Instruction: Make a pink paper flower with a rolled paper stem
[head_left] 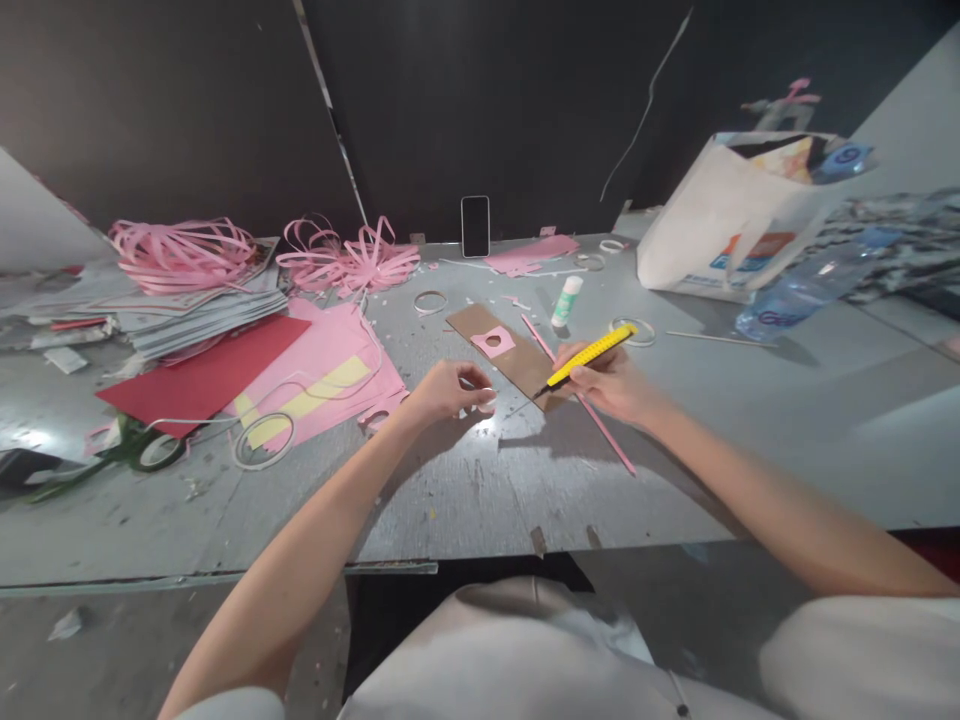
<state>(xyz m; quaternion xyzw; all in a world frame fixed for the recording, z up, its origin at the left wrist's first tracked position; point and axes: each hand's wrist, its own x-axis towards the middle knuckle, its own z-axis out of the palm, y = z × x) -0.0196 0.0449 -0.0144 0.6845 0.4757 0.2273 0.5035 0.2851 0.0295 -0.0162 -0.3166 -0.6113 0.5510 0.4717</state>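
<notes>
My right hand [600, 380] is closed round a yellow utility knife [592, 357], its dark tip pointing down and left at the near end of a brown cardboard strip [474, 320]. My left hand [448, 390] pinches a small, pale round piece [487, 402] just left of the strip; its exact kind is too small to make out. On the cardboard lies a pink paper piece [504, 341] with a round hole in it. A thin pink stick [611, 445] runs slantwise under my right hand. A glue stick [567, 301] stands behind that hand.
Pink and red paper sheets [217, 370], green-handled scissors [146, 445] and tape rings [264, 441] lie to the left, before pink strip bundles [349, 258]. A phone [475, 227] leans at the back. A white bag [697, 220] and plastic bottle [810, 290] occupy the right.
</notes>
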